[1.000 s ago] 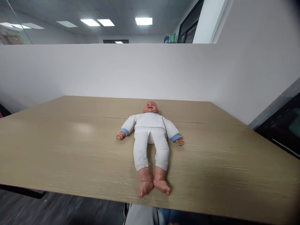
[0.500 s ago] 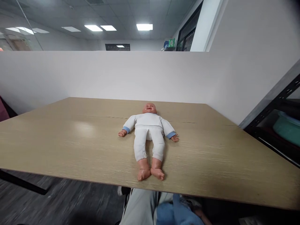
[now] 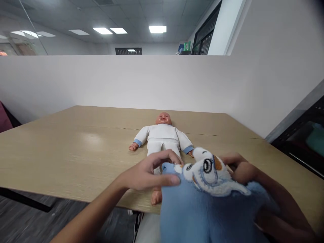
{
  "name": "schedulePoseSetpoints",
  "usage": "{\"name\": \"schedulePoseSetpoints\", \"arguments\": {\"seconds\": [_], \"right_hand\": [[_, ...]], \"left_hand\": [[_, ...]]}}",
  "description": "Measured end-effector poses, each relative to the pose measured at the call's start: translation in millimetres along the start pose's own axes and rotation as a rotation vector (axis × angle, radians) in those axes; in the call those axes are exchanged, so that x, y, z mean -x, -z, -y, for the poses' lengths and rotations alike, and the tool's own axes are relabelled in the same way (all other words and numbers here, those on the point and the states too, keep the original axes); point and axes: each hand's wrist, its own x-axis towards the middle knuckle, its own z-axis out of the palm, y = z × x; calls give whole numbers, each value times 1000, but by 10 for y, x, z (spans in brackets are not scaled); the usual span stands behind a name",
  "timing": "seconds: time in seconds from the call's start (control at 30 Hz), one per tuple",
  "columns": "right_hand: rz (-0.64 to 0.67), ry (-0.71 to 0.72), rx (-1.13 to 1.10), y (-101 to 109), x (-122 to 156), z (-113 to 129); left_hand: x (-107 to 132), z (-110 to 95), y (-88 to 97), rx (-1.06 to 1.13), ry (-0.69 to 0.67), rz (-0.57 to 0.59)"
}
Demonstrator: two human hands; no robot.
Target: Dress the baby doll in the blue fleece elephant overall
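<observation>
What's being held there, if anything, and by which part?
A blue cloth: the left hand grips its upper left corner, the right hand its right side.

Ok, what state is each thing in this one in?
Bald plastic doll in white clothes with blue cuffs: dressed, lying face up, arms spread, legs partly hidden.
Light-blue soft cloth with a white cartoon face: held up, loosely bunched.
Left hand: curled at the cloth's edge, grip unclear.
Right hand: fingers closed on the cloth.
White rectangular ceiling lights: lit.
</observation>
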Motion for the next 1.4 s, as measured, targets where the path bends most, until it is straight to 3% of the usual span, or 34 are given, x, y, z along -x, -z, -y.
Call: {"name": "schedulePoseSetpoints", "arguments": {"seconds": [0.13, 0.23, 0.3, 0.43, 0.53, 0.63, 0.7, 0.83, 0.93, 1.03, 1.13, 1.3, 1.4], "right_hand": [[3, 116, -80, 44, -482, -60], [110, 205, -253, -3, -863, -169], [220, 150, -296, -29, -1121, -201], [440, 73, -163, -45, -1549, -207], [373, 132, -143, -76, -1758, -208], [200, 173, -114, -133, -1910, -182], [154, 203, -108, -166, -1997, -143], [165, 235, -103, -202, -2124, -66], [127, 226, -44, -209, -2169, -63], [100, 198, -15, -185, -2197, -106], [83, 201, 25, -119, -2238, -162], [289, 210, 251, 0, -2324, -242], [251, 210, 268, 22, -2350, -271]], "left_hand": [[-169, -130, 307, -9, -79, -78], [-300, -233, 426, -36, -131, -93], [-406, -281, 462, -74, -193, -105], [-580, -352, 517, -125, -272, -221], [-647, -397, 653, -156, -315, -231], [-726, -383, 865, -207, -341, -85], [-816, -317, 995, -191, -348, -24], [-1029, -115, 1156, 96, -279, -84], [-1117, -23, 1223, 159, -140, -37], [-1118, -42, 1259, 26, -37, 95], [-1086, -142, 1270, -227, 4, 156], [-1057, -255, 1312, -480, -133, 128], [-1061, -236, 1358, -439, -211, 68]]}}
